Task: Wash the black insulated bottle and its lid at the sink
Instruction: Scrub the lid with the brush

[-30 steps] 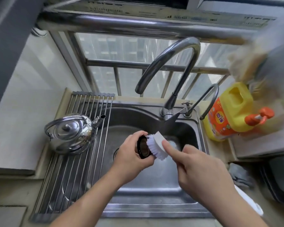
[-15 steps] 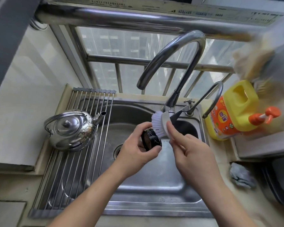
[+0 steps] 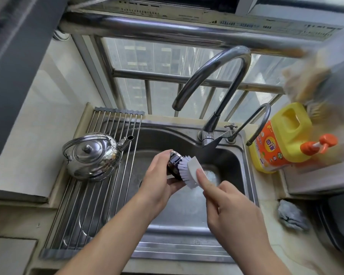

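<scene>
Black lid point(image 3: 174, 165): gripped in left hand point(image 3: 157, 181), held above sink point(image 3: 187, 253) basin. White brush point(image 3: 189, 171): grasped in right hand point(image 3: 232, 211), forefinger along its back, bristles against lid. Steel kettle point(image 3: 91, 155): on rack point(image 3: 83, 215), left of hands. Yellow detergent jug point(image 3: 280, 139): right of sink.

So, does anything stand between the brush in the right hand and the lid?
Nothing visible does. The left hand holds the lid above the sink, and the brush in the right hand has its bristles right against it.
</scene>
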